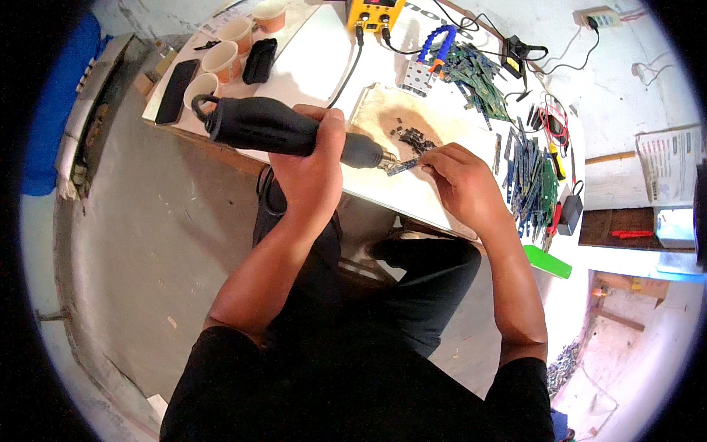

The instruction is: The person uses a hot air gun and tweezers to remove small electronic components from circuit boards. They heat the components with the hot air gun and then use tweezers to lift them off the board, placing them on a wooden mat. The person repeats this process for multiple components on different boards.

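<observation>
My left hand [315,169] is wrapped round a black hot air gun [261,127], held level with its metal nozzle pointing right. Right at the nozzle tip is a narrow circuit board strip [402,167], its other end pinched in the fingers of my right hand [464,180]. Just beyond the strip, a loose heap of small black chips [417,140] lies on a pale work board [366,110] with a brown scorched patch. Whether the nozzle touches the strip, I cannot tell.
Green board strips [471,77] are heaped at the back, more strips [532,180] at the right. A yellow station [374,13] with cables, a metal block [420,77] with a blue flexible arm, paper cups [221,60], a black phone [177,92] and a green object [547,261] stand around.
</observation>
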`<state>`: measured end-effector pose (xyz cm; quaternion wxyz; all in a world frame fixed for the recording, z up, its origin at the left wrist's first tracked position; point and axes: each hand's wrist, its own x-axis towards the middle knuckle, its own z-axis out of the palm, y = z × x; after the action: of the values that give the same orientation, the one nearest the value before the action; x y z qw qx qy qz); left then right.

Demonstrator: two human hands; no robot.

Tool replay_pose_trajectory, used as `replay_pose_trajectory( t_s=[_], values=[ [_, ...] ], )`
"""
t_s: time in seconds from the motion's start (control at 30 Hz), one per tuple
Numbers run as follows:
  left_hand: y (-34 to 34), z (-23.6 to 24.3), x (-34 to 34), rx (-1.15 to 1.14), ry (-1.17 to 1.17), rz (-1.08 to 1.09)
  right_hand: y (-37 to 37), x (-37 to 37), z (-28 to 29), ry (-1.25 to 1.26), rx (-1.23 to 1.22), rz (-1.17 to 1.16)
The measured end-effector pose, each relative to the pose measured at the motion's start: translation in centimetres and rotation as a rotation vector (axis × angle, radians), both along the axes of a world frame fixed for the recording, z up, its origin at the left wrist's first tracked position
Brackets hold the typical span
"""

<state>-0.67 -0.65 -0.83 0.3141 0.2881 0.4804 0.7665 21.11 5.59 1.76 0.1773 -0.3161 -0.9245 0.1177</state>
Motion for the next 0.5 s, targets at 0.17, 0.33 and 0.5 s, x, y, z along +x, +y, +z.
replay_pose_trajectory(
  t_s=[0.17, 0.33, 0.5],
  values=[
    [0.15, -0.34, -0.15, 0.062, -0.007, 0.027, -0.17, -0.16, 0.11, 0.053, -0.014, 0.001],
    [0.09, -0.48, -0.28, 0.041, -0.034, 0.007, -0.42, -0.2, 0.5, 0.062, -0.011, -0.029],
    [0.45, -0.63, -0.17, 0.015, -0.023, 0.043, -0.79, -0.13, 0.96, 0.109, 0.045, -0.062]
  ],
)
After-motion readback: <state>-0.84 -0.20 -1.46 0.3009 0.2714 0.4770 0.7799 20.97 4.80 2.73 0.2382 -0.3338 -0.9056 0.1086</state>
